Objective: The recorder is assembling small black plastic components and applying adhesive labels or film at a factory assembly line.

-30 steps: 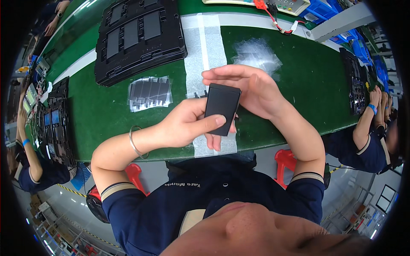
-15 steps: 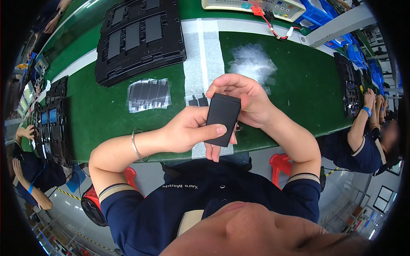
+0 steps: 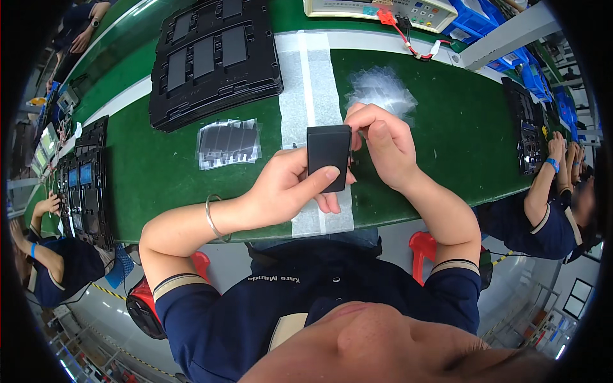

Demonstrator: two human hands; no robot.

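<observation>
An oblong, plain black block (image 3: 327,152) lies in the left hand (image 3: 281,188), raised above the table (image 3: 460,134) near its front edge. Its long sides run toward the far edge.

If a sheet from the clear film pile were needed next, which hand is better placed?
Probably the right hand: it is nearer the clear film pile, while the left hand grips the black block.

Shows bright and evenly lit, keeps the black block (image 3: 327,155) fairly sharp, catches whitish sheen on the clear films (image 3: 382,91), bows the green bench (image 3: 456,137), and softens toward a dark fisheye rim.
</observation>
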